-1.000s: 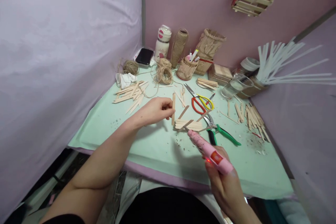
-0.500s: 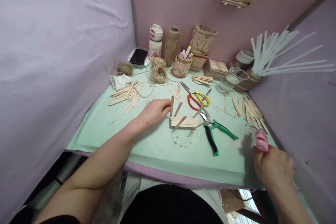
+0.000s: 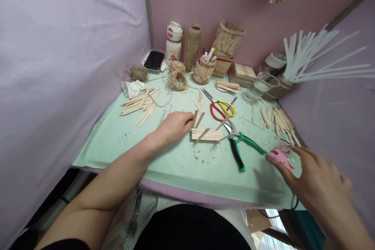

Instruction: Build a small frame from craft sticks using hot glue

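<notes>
My left hand (image 3: 178,125) pinches an upright craft stick (image 3: 195,117) at the left end of a small panel of craft sticks (image 3: 208,134) lying on the table. Several other short sticks rise at a slant from that panel. Over on the right, my right hand (image 3: 319,183) is slightly blurred, its thumb and fingers spread around a pink glue gun (image 3: 279,155). The gun appears tipped on its side at the tabletop, with the thumb near or against it. Between panel and glue gun lie green-handled pruning shears (image 3: 238,144), blades toward the panel.
Scissors (image 3: 219,105) with red and yellow handles lie behind the shears. Loose sticks (image 3: 140,103) lie left, more sticks (image 3: 283,123) right. Along the back stand twine (image 3: 177,78), a bottle (image 3: 174,45), a pen cup (image 3: 203,69) and a clear plastic cup (image 3: 260,88).
My right hand has opened its grip on the glue gun, which has turned and shifted left and slightly up. My left hand and its stick have moved slightly right, closer against the panel.
</notes>
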Available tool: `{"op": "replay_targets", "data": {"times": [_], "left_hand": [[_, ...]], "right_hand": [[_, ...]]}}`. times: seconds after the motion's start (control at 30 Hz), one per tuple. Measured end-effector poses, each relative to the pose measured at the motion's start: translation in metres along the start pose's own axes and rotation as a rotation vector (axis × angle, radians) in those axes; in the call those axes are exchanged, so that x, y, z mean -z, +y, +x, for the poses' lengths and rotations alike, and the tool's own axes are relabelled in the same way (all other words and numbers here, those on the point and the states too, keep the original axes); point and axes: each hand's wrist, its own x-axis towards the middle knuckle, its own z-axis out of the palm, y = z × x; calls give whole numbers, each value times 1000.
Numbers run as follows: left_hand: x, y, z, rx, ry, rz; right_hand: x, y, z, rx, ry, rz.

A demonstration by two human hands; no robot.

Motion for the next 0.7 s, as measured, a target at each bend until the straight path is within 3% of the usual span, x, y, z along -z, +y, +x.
{"op": "replay_targets", "data": {"times": [0.1, 0.17, 0.3, 0.47, 0.7], "left_hand": [[0, 0, -1, 3, -8, 10], [0, 0, -1, -2, -12, 11], [-1, -2, 0, -14, -20, 19], [-1, -1, 1, -19, -31, 47], [-1, 1, 2, 1, -64, 59]], "right_hand": [[12, -59, 14, 245, 183, 167], [9, -101, 19, 410, 161, 356], [-14, -154, 16, 490, 73, 412], [-37, -165, 8, 505, 26, 367], [-49, -168, 5, 497, -16, 292]]}}
